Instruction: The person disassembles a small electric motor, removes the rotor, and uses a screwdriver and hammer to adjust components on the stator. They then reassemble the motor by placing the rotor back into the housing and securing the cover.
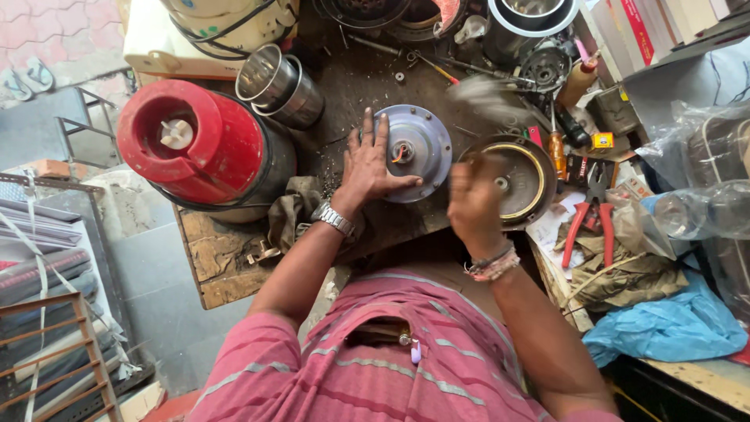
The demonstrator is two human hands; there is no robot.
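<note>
A: where's the disc [422, 152]?
B: flat on the desk [226, 270], left hand [367, 168] spread open on its left edge. Right hand [473, 199] is just beside it, blurry, can't tell its grip, over a dark ring [531, 176].

A red mixer base [191, 141], steel jars [280, 86], red-handled pliers [591, 219] and a blue bag [664, 328] lie around.

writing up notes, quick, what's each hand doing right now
Left hand: open, flat on the grey round motor plate.
Right hand: blurred; cannot tell if open or shut, over the dark round housing.
</note>
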